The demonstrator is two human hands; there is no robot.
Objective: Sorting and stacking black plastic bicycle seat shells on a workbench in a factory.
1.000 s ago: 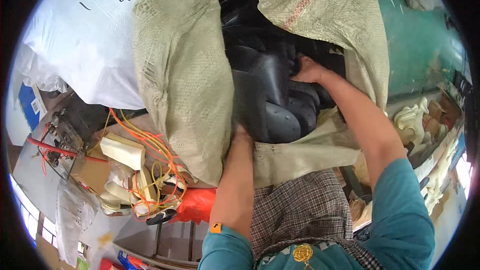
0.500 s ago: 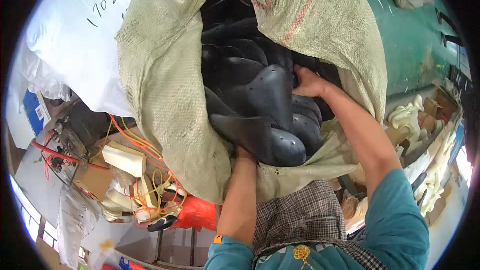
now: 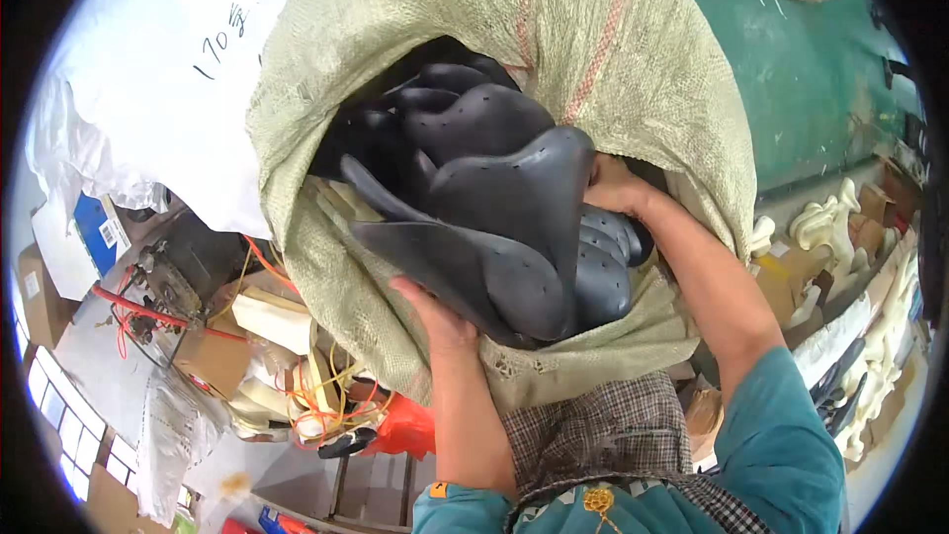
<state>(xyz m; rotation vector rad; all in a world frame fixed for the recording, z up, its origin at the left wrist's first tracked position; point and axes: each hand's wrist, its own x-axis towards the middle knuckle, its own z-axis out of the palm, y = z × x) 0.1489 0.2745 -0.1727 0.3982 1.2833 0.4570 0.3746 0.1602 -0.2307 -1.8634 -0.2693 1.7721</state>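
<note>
Both hands grasp a stack of black perforated sheets (image 3: 504,227) at the woven sack (image 3: 643,69) mouth: left hand (image 3: 435,311) fingers clasp its lower edge, right hand (image 3: 613,188) grips behind, sack rim crowding close.

Right hand (image 3: 615,188): fingers hidden behind the stack of black perforated pieces (image 3: 494,208); whether its grip is closed cannot be told.
Left hand (image 3: 435,311): fingertips tucked under the lowest black piece, out of sight.
Woven sack (image 3: 633,69): top cut off by the picture's upper edge; its inside (behind the black pieces) too dark to read.
White bag (image 3: 148,109): upper part lost at the dark rim.
Cream moulded shapes (image 3: 825,227): small, bent near the right rim; kind unclear.
Tangle of orange cords (image 3: 316,400): ends buried among boxes.
</note>
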